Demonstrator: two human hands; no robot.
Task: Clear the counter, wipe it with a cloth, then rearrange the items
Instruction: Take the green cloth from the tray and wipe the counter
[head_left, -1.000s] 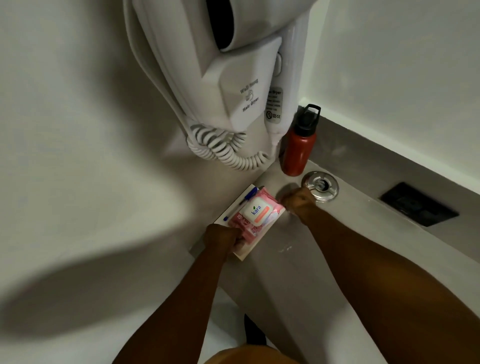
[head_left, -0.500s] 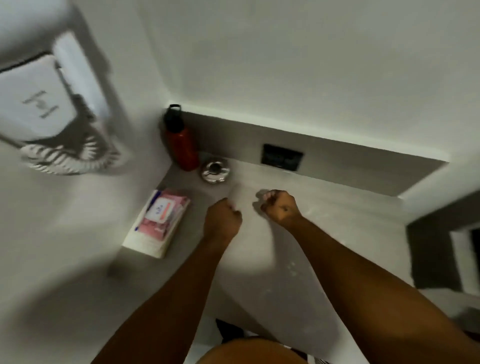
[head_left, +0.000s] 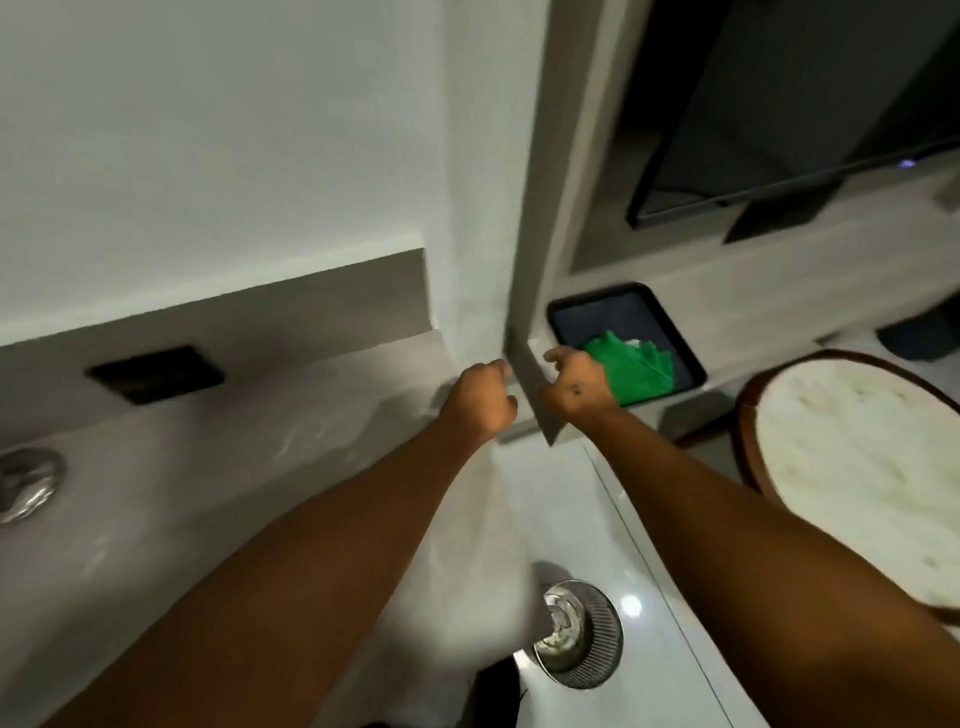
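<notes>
The grey counter (head_left: 249, 447) runs along the wall at the left. A green cloth (head_left: 641, 364) lies crumpled in a black tray (head_left: 675, 325) on a lower shelf beyond a wall partition (head_left: 524, 291). My right hand (head_left: 574, 382) is stretched past the partition's edge, fingers apart and curled, just left of the cloth; I cannot tell if it touches it. My left hand (head_left: 480, 397) hovers over the counter's right end as a loose fist with nothing in it.
A silver round dish (head_left: 26, 483) sits at the counter's far left, below a black wall socket (head_left: 156, 374). A round marble-topped table (head_left: 857, 467) stands at the right. A floor drain (head_left: 576, 631) is below, and a dark TV screen (head_left: 779, 130) hangs above.
The view swung right, away from the bottle, wipes pack and notepad. Both hands left those items and moved along the counter to the partition; the right hand opened near the green cloth.
</notes>
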